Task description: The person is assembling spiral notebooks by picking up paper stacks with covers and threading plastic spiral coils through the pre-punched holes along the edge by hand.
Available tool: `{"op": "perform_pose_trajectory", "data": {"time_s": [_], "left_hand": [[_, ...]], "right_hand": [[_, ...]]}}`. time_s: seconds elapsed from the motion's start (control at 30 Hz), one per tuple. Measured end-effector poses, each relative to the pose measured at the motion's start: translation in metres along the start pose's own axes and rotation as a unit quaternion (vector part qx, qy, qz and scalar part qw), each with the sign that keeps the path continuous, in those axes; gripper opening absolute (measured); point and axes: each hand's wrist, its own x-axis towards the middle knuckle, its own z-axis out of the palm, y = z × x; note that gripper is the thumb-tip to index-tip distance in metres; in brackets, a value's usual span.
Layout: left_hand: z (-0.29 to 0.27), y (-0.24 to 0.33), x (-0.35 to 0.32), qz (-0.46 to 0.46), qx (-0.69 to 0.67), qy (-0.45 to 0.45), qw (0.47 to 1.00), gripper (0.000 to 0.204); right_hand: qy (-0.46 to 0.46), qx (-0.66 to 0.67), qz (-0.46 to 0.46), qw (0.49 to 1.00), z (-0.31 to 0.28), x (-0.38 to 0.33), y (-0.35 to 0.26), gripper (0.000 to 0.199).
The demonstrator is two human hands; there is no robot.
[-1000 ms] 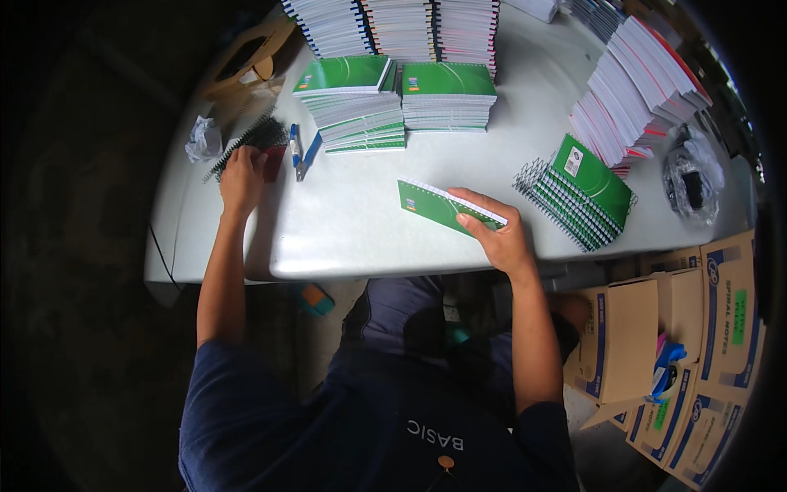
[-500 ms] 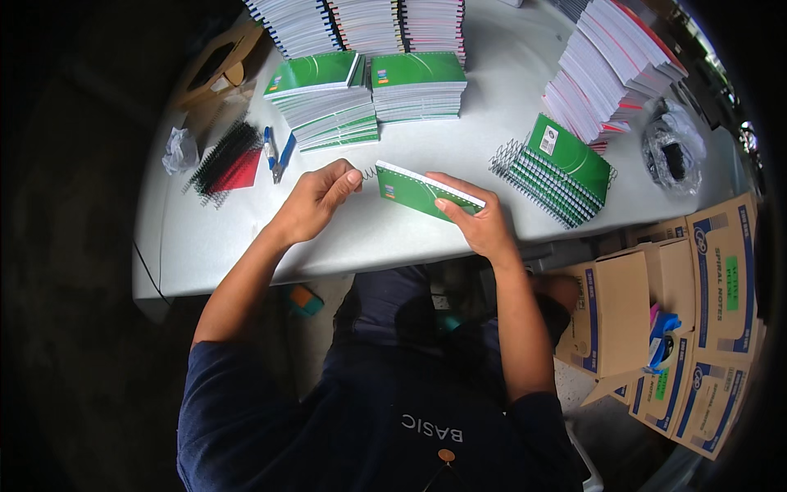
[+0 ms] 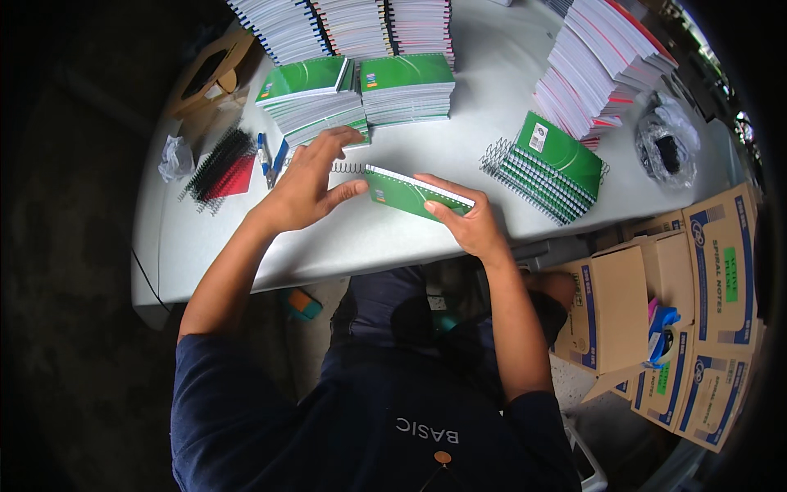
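Note:
My right hand grips a green-covered notebook by its near right corner, just above the white table. At the notebook's left end my left hand holds a wire spiral coil between thumb and fingers, its tip touching the notebook's edge. A bundle of black and red spiral coils lies to the left, beside a blue-handled tool.
Two stacks of green notebooks stand behind my hands, with taller white-edged stacks at the back and right. A fanned pile of bound green notebooks lies on the right. Cardboard boxes crowd the floor at right.
My left hand left the coil bundle at the far left and came to the notebook's left end with a wire coil. The notebook shifted slightly left and nearer to me.

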Motion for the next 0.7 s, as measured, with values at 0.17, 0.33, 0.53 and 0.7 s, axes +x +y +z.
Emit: {"op": "perform_pose_trajectory", "data": {"time_s": [0.17, 0.33, 0.53, 0.7], "left_hand": [[-0.015, 0.013, 0.013, -0.005, 0.182, -0.155, 0.971, 0.045], [0.043, 0.004, -0.036, 0.066, 0.302, 0.068, 0.949, 0.096], [0.055, 0.001, -0.068, 0.102, 0.340, 0.136, 0.925, 0.104], [0.090, 0.007, -0.131, 0.143, 0.308, -0.088, 0.937, 0.102]], "right_hand": [[0.015, -0.056, -0.022, 0.998, 0.005, -0.003, 0.005, 0.031], [0.073, -0.114, -0.082, 0.987, 0.030, -0.017, 0.007, 0.033], [0.076, -0.139, -0.174, 0.972, 0.050, -0.028, 0.010, 0.033], [0.091, -0.166, -0.198, 0.962, 0.056, -0.036, 0.013, 0.038]]}}
